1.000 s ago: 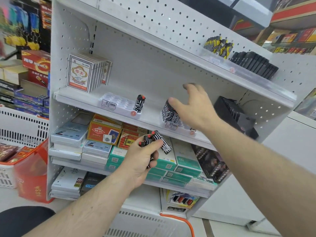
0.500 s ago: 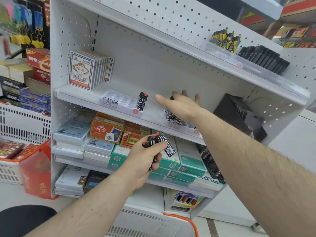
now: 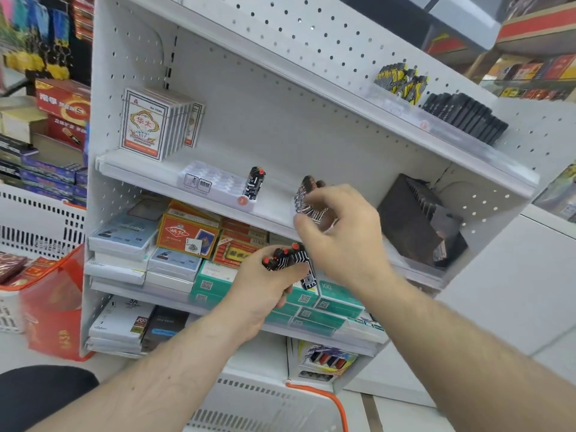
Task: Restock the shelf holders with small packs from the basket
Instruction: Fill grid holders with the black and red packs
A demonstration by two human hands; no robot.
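Several small packs (image 3: pixel 288 260), light and slick, fill the left hand (image 3: pixel 261 294); right hand (image 3: pixel 339 235), fingers curled, reaches to pinch one's sides

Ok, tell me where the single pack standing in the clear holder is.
Head view, middle shelf: the pack stands at the clear holder's right end, left of the right hand.

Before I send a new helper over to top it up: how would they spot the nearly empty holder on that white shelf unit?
On the white pegboard shelf unit, look at the shelf where a row of white card boxes stands at the left end. Just right of them lies a clear plastic holder of small empty slots. Only it has a single black, red-topped pack upright at its right end.
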